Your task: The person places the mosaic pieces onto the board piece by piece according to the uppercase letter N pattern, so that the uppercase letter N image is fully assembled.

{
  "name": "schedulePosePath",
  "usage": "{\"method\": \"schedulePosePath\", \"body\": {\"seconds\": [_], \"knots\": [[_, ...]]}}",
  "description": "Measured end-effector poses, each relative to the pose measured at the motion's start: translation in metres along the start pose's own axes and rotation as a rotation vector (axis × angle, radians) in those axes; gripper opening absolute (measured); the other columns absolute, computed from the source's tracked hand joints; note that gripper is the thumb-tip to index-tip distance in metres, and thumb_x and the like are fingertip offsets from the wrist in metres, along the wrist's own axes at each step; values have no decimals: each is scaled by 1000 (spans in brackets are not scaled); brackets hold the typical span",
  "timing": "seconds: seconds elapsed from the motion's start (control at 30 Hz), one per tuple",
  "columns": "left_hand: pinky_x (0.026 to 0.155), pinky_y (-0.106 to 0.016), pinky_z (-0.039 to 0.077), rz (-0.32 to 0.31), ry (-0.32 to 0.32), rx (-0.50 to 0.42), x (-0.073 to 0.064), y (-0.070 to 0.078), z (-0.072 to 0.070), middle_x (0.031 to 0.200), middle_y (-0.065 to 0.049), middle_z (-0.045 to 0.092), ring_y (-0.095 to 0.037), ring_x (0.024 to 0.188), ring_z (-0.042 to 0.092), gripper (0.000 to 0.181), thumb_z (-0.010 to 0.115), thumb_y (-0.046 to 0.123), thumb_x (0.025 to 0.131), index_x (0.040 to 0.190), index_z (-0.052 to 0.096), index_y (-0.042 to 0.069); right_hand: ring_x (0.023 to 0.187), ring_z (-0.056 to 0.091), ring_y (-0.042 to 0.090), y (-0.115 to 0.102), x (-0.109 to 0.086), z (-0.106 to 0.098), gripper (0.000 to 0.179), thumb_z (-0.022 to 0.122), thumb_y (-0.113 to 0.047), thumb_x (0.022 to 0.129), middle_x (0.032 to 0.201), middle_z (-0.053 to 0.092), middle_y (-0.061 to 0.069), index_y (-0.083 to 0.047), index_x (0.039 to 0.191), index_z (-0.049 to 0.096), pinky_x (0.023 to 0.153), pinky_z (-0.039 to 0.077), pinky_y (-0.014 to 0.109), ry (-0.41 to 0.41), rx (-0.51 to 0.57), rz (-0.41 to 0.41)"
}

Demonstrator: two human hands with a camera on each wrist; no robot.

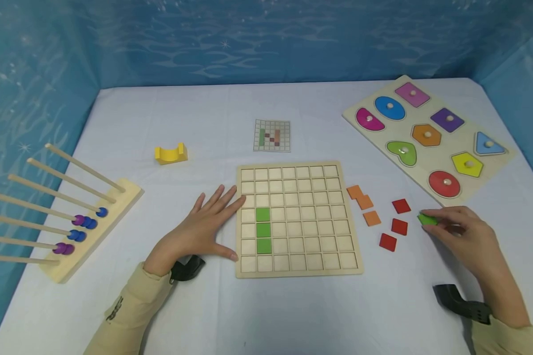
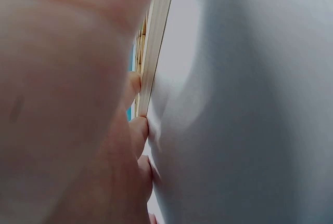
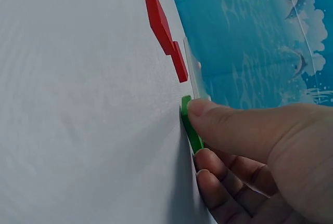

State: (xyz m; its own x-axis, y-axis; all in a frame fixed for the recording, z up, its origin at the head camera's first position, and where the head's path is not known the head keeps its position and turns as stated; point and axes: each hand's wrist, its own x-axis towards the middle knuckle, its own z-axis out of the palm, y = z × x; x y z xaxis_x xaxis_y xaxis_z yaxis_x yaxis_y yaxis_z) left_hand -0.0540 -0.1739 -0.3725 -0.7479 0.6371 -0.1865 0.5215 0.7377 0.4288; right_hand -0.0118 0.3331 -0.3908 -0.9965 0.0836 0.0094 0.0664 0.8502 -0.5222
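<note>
A wooden grid board (image 1: 299,273) lies in the middle of the table, with three green square tiles (image 1: 264,230) in a column of its cells near the left side. My left hand (image 1: 202,229) lies spread at the board's left edge, fingertips and thumb touching the frame; the left wrist view shows fingers against the board's side (image 2: 156,42). To the right, my right hand (image 1: 468,236) pinches a green square tile (image 3: 191,122) between thumb and fingers, at the tabletop. Left of that hand lie three red tiles (image 1: 399,227) and three orange tiles (image 1: 371,218).
Behind the board lies a small pattern card (image 1: 272,147). A knobbed shape puzzle (image 1: 408,170) lies at the back right. At left stands a wooden peg rack (image 1: 126,190) with blue and purple beads. A yellow arched block (image 1: 171,155) sits at the back left.
</note>
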Motion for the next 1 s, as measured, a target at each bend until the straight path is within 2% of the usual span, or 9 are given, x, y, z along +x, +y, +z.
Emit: {"method": "schedulePosePath", "body": {"seconds": [0.17, 0.37, 0.63, 0.73, 1.0], "knots": [[105, -56, -2, 0, 1, -4, 0, 0, 0, 156, -9, 1, -27, 139, -8, 120, 74, 64, 61, 151, 14, 13, 90, 43, 15, 4, 2, 1, 43, 71, -6, 83, 103, 50, 12, -3, 124, 60, 68, 27, -1, -8, -25, 14], [105, -55, -3, -15, -6, -6, 0, 1, -2, 156, -8, 0, -27, 139, -9, 120, 75, 63, 61, 151, 14, 13, 93, 47, 30, 5, 6, 2, 44, 72, -6, 82, 102, 49, 13, 0, 123, 59, 67, 26, -1, -18, -38, 23], [105, -55, -2, -4, -5, 1, 1, 0, 0, 156, -9, 1, -27, 139, -9, 120, 74, 65, 61, 151, 14, 13, 92, 48, 34, 8, 7, -2, 43, 73, -8, 82, 102, 48, 14, 2, 121, 59, 63, 31, 3, -69, -58, 33], [105, -56, -2, 0, -3, -1, 1, 0, -1, 156, -9, 2, -27, 139, -8, 120, 74, 65, 61, 151, 15, 13, 91, 48, 32, 10, 7, -4, 41, 72, -6, 82, 100, 48, 14, 3, 119, 60, 62, 31, 2, -85, -51, 26], [105, -56, -1, -2, -1, -1, 1, 1, -1, 156, -9, 2, -28, 139, -7, 120, 75, 64, 61, 151, 15, 12, 85, 44, 14, 14, 8, -5, 36, 72, -3, 81, 98, 49, 11, 0, 115, 58, 66, 33, 0, -82, -11, 6]]}}
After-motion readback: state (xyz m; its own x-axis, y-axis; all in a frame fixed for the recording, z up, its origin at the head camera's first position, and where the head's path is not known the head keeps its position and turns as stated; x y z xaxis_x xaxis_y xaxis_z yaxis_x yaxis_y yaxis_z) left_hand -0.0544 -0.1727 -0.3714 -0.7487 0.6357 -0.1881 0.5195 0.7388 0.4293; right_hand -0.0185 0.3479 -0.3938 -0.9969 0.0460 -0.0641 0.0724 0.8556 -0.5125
